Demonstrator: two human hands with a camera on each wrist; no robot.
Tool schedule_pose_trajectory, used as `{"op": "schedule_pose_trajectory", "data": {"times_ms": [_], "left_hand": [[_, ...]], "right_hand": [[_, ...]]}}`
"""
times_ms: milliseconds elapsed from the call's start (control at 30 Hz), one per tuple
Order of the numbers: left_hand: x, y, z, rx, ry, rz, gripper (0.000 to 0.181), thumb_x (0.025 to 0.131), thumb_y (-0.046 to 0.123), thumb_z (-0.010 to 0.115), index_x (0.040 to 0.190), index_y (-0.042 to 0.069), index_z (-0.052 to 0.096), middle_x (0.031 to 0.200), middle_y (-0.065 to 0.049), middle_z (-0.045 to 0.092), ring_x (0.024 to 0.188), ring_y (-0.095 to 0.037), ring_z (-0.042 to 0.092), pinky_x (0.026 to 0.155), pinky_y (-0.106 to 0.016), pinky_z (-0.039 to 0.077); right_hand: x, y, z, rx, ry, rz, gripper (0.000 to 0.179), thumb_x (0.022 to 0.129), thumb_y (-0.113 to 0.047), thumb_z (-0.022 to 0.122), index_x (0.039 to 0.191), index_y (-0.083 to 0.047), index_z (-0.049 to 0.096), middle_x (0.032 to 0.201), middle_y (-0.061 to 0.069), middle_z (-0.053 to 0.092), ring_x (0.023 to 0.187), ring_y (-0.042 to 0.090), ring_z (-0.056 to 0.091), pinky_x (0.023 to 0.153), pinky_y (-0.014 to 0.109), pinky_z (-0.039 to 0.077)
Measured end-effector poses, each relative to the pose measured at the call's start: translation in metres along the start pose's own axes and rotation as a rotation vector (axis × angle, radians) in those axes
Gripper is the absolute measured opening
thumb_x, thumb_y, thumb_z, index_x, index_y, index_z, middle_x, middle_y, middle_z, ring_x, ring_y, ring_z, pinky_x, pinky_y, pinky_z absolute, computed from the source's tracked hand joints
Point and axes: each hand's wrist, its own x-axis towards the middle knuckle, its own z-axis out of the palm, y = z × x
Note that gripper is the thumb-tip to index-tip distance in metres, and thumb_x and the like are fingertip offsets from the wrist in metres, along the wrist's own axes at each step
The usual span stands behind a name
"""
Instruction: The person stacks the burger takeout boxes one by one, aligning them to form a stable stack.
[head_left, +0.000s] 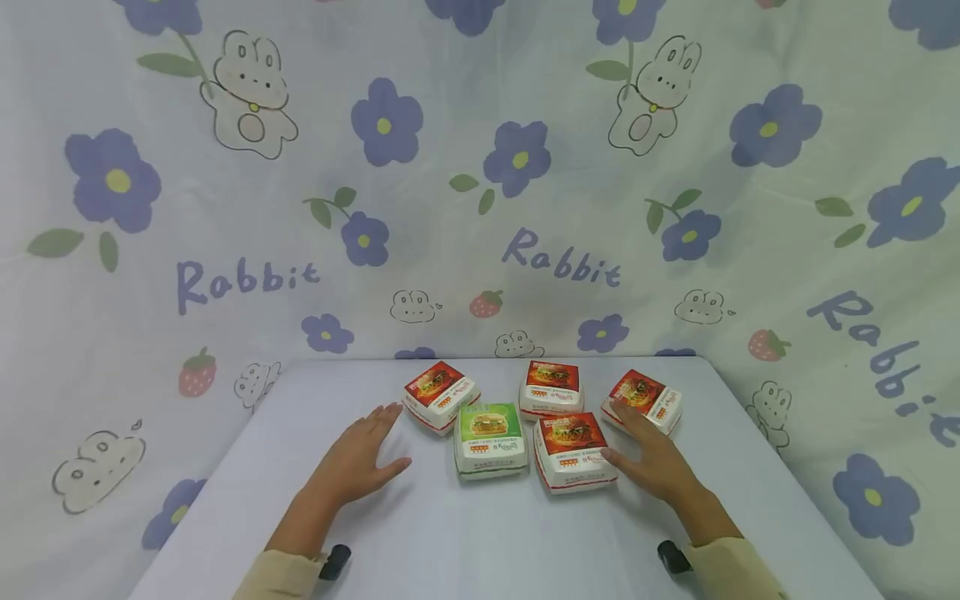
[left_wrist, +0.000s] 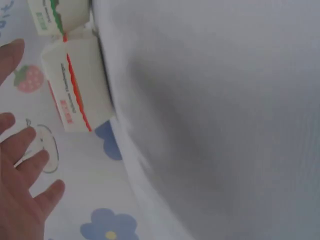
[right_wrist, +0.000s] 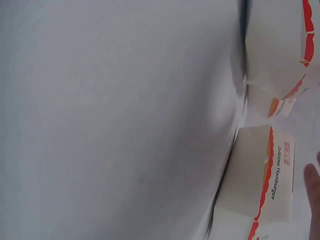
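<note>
My left hand [head_left: 358,460] is held with fingers spread at the left of a group of burger boxes, nothing in its grasp. Closest to it is a red-topped burger box [head_left: 441,397], also seen in the left wrist view. Beside that box stands a green-topped burger box [head_left: 491,442]. On the other side, my right hand [head_left: 656,460] has its fingers extended, its thumb overlapping the front red-topped box [head_left: 574,454]. Its fingertips overlap the right-hand red-topped box [head_left: 647,402]. Another red-topped box [head_left: 552,390] sits behind the middle. In the right wrist view only some fingers show at the edge.
All the boxes stand on a white-covered table [head_left: 465,542]. Behind and around it hangs a curtain [head_left: 450,208] printed with rabbits and purple flowers. Dark wrist-worn pieces show near both sleeves.
</note>
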Motion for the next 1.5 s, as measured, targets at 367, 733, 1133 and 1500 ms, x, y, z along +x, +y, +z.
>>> {"op": "schedule_pose_trajectory", "data": {"times_ms": [367,733,1133,1500], "left_hand": [[0.015,0.002,0.002,-0.049,-0.019,-0.032,0.088,0.085,0.050,0.070,0.152,0.007,0.033,0.153,-0.013,0.036,0.137,-0.036,0.036,0.107,-0.055,0.033],[0.037,-0.011,0.018,-0.119,-0.003,-0.106,0.090,0.085,0.048,0.070,0.153,0.006,0.029,0.154,-0.019,0.032,0.138,-0.039,0.033,0.107,-0.056,0.032],[0.059,0.005,0.043,-0.187,-0.064,-0.350,0.117,0.074,0.071,0.067,0.154,0.001,0.018,0.153,-0.031,0.021,0.134,-0.050,0.032,0.096,-0.066,0.039],[0.075,0.017,0.054,-0.254,-0.048,-0.350,0.119,0.073,0.072,0.066,0.157,0.009,0.010,0.157,-0.029,0.006,0.137,-0.049,0.025,0.097,-0.067,0.037]], "right_hand": [[0.010,-0.033,0.007,0.126,0.021,-0.008,0.081,0.085,-0.052,0.070,0.153,-0.029,0.033,0.154,0.003,0.035,0.137,0.034,0.036,0.104,0.062,0.033],[0.034,-0.107,0.027,0.285,-0.010,-0.092,0.081,0.084,-0.031,0.076,0.151,-0.039,0.032,0.141,0.004,0.052,0.125,0.031,0.052,0.097,0.060,0.043],[0.033,-0.147,0.054,0.263,-0.136,-0.001,0.096,0.084,-0.048,0.072,0.157,-0.028,0.014,0.160,0.000,0.020,0.142,0.027,0.028,0.108,0.054,0.033],[0.035,-0.135,0.079,0.118,-0.216,-0.020,0.114,0.079,-0.060,0.071,0.157,-0.022,-0.004,0.163,0.007,-0.001,0.147,0.030,0.006,0.112,0.056,0.023]]}}
